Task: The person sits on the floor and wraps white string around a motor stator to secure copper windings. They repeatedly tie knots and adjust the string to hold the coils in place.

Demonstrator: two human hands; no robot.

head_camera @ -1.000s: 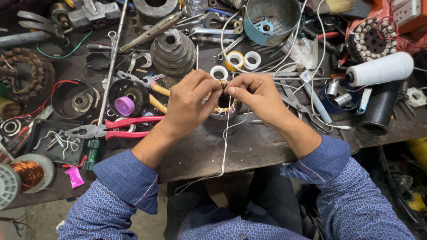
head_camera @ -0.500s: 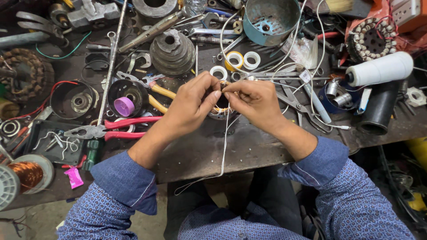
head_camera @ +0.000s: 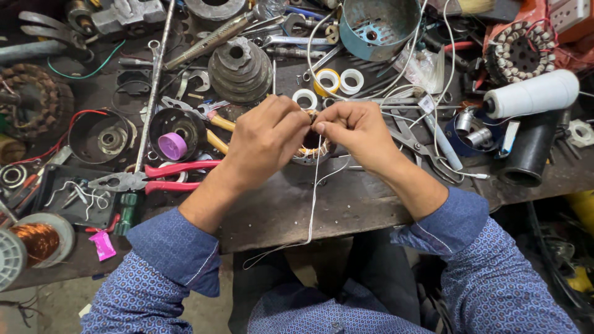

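Observation:
My left hand (head_camera: 267, 139) and my right hand (head_camera: 356, 128) meet at the middle of a dark workbench (head_camera: 346, 207), fingertips almost touching. Both pinch a thin white string (head_camera: 311, 210) that hangs down from my fingers over the bench's front edge and curls to the left. Under my hands sits a small round motor stator (head_camera: 309, 151) with copper winding, mostly hidden by my fingers. Blue patterned sleeves cover both forearms.
Red-handled pliers (head_camera: 154, 177) lie left of my left hand beside a purple spool (head_camera: 172, 146). A stepped metal pulley (head_camera: 240, 67), white tape rolls (head_camera: 339, 80), a blue round housing (head_camera: 378, 26), a white thread cone (head_camera: 531, 94), scissors (head_camera: 421, 145) and a copper wire reel (head_camera: 37, 238) crowd the bench.
My hands have stayed together over the stator, with only small finger movements on the string. The hanging string has swung slightly.

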